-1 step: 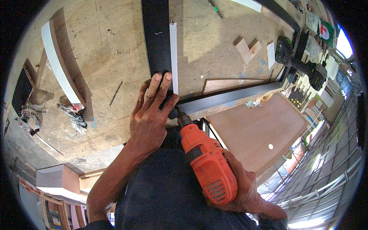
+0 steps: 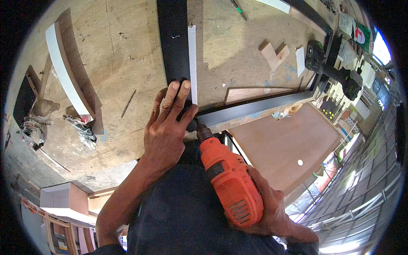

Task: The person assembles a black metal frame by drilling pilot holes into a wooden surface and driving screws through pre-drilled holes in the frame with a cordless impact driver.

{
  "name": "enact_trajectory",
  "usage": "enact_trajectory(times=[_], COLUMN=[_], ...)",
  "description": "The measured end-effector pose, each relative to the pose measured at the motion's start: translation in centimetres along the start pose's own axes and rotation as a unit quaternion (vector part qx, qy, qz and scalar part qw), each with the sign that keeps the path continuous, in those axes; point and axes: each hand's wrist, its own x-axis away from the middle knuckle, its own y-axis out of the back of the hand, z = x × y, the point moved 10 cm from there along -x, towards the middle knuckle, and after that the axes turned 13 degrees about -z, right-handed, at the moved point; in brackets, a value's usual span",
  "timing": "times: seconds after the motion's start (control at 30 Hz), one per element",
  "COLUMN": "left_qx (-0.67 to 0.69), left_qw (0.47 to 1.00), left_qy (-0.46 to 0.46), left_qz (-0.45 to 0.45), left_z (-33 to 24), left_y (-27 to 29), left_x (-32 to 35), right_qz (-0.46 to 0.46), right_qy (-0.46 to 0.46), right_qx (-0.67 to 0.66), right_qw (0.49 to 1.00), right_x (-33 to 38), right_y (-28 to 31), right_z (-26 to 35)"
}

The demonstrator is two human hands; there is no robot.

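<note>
Forward, drill [image 2: 231,182] juts; right hand [image 2: 272,208] wraps rear, left hand [image 2: 165,135] seemingly unclenched on board [image 2: 175,46].

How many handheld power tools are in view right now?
2. An orange drill is in the right hand, and a black cordless tool lies at the right side of the black frame. Others could be hidden in the clutter.

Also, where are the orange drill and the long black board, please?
Orange drill [image 2: 231,183]: head view, on the middle of its casing.
Long black board [image 2: 175,52]: head view, on its visible upper face.
</note>
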Motion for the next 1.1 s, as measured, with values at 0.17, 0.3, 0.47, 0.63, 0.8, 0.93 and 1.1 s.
enact_trajectory(times=[0.17, 0.3, 0.47, 0.63, 0.8, 0.93, 1.1], left_qx=[0.003, -0.004, -0.002, -0.001, 0.002, 0.003, 0.025], left_qw=[1.0, 1.0, 1.0, 1.0, 1.0, 1.0, 0.999], left_qy=[-0.002, -0.003, -0.001, -0.003, 0.0, 0.006, 0.024], left_qz=[-0.003, -0.002, 0.002, -0.006, 0.002, 0.0, 0.001], left_z=[-0.07, -0.02, -0.07, -0.01, -0.18, -0.07, -0.13], left_y=[0.05, -0.03, 0.0, -0.14, -0.13, 0.05, 0.24], left_x=[-0.08, 0.04, -0.11, 0.09, -0.11, -0.01, -0.25], right_qz=[0.0, 0.003, -0.004, -0.012, -0.016, -0.005, -0.01], right_qy=[-0.001, -0.007, 0.003, 0.015, 0.027, 0.01, 0.001], right_qx=[-0.009, -0.011, -0.02, -0.014, -0.016, -0.015, -0.01], right_qw=[1.0, 1.0, 1.0, 1.0, 0.999, 1.0, 1.0], right_x=[0.09, 0.11, -0.1, -0.04, -0.12, 0.06, -0.16], right_y=[-0.04, -0.13, 0.01, 0.07, 0.24, -0.18, 0.06], right_z=[0.03, -0.15, 0.19, 0.2, 0.23, -0.12, 0.05])
